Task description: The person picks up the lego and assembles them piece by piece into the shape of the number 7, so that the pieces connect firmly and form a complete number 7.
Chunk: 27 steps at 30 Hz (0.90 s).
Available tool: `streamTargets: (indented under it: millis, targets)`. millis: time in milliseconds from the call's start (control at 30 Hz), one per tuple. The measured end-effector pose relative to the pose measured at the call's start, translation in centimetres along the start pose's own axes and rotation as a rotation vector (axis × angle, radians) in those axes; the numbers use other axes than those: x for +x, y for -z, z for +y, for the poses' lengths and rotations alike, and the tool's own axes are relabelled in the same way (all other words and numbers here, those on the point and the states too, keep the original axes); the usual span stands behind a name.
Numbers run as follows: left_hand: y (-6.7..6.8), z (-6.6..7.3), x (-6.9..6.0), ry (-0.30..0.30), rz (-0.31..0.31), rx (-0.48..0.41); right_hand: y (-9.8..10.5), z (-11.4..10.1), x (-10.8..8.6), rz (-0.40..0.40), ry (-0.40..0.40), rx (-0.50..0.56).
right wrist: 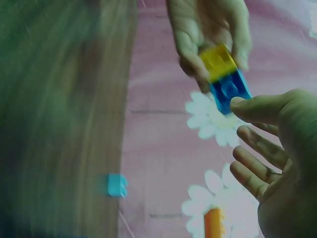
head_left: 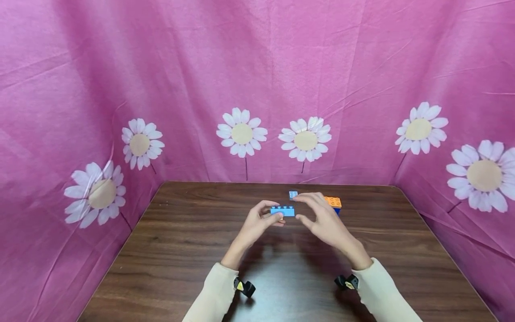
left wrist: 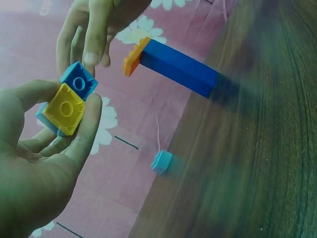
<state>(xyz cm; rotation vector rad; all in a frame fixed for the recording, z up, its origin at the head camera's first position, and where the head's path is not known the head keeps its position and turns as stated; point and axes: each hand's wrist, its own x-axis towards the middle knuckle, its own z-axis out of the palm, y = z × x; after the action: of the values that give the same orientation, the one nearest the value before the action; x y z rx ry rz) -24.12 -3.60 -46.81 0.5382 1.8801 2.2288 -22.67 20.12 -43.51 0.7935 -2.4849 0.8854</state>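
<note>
The left hand (head_left: 257, 220) pinches a long light-blue brick (head_left: 286, 212) between thumb and fingers, above the table (head_left: 181, 250). The brick's long axis runs left to right across the person's front; studs face up, hollow underside down. A yellow brick (left wrist: 63, 109) is attached beneath its left end. The right hand (head_left: 323, 221) is unclenched, fingers apart, at the brick's free right end; thumb contact cannot be confirmed. Beyond, a small light-blue brick (head_left: 293, 194) lies near the table's far edge. Right of it, an orange brick (head_left: 333, 202) caps an upright dark-blue column (left wrist: 178, 67).
</note>
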Motion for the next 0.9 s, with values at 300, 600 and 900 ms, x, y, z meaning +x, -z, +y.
streamTargets:
  millis: [300, 600, 900]
  targets:
    - [0.3, 0.1, -0.1, -0.007, 0.002, -0.009, 3.6, 3.1, -0.3, 0.106, -0.091, -0.019]
    - [0.3, 0.1, -0.4, 0.013, -0.002, -0.004, 4.0, 6.2, -1.9, -0.002, -0.207, -0.016]
    - [0.3, -0.1, -0.3, -0.006, -0.009, 0.0, 3.1, 8.3, -2.9, 0.013, -0.26, -0.007]
